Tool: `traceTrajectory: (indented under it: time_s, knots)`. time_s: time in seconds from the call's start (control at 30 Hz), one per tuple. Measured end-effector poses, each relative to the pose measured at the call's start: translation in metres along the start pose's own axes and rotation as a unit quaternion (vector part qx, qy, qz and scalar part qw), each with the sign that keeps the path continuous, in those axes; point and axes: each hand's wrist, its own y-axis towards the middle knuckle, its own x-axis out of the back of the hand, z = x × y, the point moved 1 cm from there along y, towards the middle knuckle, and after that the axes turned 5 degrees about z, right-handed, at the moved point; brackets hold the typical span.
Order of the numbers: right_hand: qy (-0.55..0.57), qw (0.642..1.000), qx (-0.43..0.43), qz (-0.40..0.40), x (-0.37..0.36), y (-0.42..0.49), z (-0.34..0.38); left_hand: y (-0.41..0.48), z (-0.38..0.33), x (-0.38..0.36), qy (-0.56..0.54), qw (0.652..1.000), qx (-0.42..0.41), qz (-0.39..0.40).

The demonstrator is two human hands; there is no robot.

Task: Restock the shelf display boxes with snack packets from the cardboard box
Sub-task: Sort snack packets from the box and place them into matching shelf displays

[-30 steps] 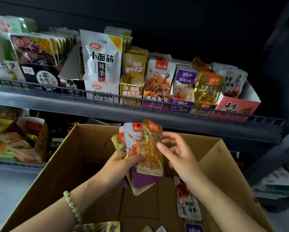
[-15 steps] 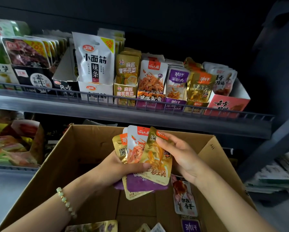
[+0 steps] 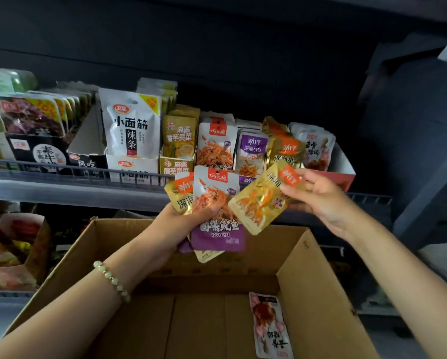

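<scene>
Head view, nearest first: the cardboard box [image 3: 320, 294] sits open below the arms, and a pink packet [image 3: 269, 325] lies flat on its floor by the right wall, not yet shelved. Above it the left hand [image 3: 188, 218], with a bead bracelet [image 3: 112, 281] at the wrist, grasps a fanned bunch of packets by their lower halves, a white-and-purple squid packet [image 3: 217, 203] in front. The right hand [image 3: 318, 195] pinches one gold packet [image 3: 261, 203] at its top corner; the packet hangs tilted, and its lower edge overlaps the bunch, so whether it is free of it cannot be told. The likeliest slip is here: the foil looks slick and the fan is loosely spread, so pulling the gold packet sideways may drag its neighbours out, and they would drop into the box. A corner pinch also lets the packet swing. Beyond the hands, the shelf [image 3: 61, 190] has a wire rail [image 3: 48, 167] along its front that a dangling packet could catch on. The matching gold row [image 3: 284, 151] stands squeezed between the purple row [image 3: 252, 151] and the red display box [image 3: 346, 177], so a careless push could land the packet in the wrong row or tip the leaning front packets forward.
</scene>
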Motion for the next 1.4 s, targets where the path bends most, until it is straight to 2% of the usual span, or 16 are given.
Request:
traceTrajectory:
  time_s: [0.17, 0.37, 0.53, 0.6, 0.77, 0.87, 1.0, 1.1, 1.17, 1.23, 1.27, 1.33, 1.4]
  knots:
    - [-0.05, 0.987, 0.113, -0.105, 0.065, 0.032, 0.032, 0.025, -0.015, -0.019, 0.023, 1.0, -0.011, -0.014]
    - [-0.234, 0.949, 0.192, -0.084, 0.088, 0.064, 0.048, 0.029, -0.011, -0.029, 0.044, 0.999, 0.001, -0.007]
    - [-0.309, 0.934, 0.179, -0.023, 0.08, 0.084, 0.038, 0.029, -0.003, -0.032, 0.039, 0.999, 0.011, -0.014]
    - [-0.361, 0.916, 0.177, -0.016, 0.077, 0.088, 0.031, 0.029, -0.001, -0.032, 0.033, 0.999, 0.014, -0.018]
    - [-0.474, 0.86, 0.18, -0.06, 0.073, 0.086, 0.02, 0.027, 0.004, -0.032, 0.021, 0.999, 0.019, -0.023]
    - [-0.484, 0.854, 0.182, -0.056, 0.067, 0.081, 0.014, 0.026, 0.006, -0.031, 0.006, 0.999, 0.02, -0.025]
    - [-0.511, 0.836, 0.175, -0.097, 0.058, 0.072, 0.016, 0.02, 0.004, -0.028, -0.009, 0.999, 0.011, -0.031]
    - [-0.444, 0.851, 0.25, -0.128, 0.031, 0.051, 0.023, 0.013, 0.001, -0.022, -0.006, 0.999, -0.002, -0.034]
    - [-0.36, 0.895, 0.249, -0.083, 0.001, 0.034, 0.024, 0.007, 0.0, -0.018, 0.0, 1.0, -0.01, -0.03]
    - [-0.253, 0.954, 0.16, 0.028, -0.03, 0.019, 0.022, 0.0, -0.001, -0.014, 0.013, 1.0, -0.012, -0.021]
    - [-0.195, 0.972, 0.103, 0.083, -0.044, 0.014, 0.02, -0.004, -0.001, -0.012, 0.021, 1.0, -0.012, -0.014]
    - [-0.11, 0.982, 0.027, 0.148, -0.062, 0.011, 0.016, -0.01, -0.001, -0.007, 0.037, 0.999, -0.013, -0.007]
    - [-0.069, 0.981, -0.012, 0.179, -0.072, 0.011, 0.017, -0.017, -0.003, -0.001, 0.046, 0.999, -0.016, -0.005]
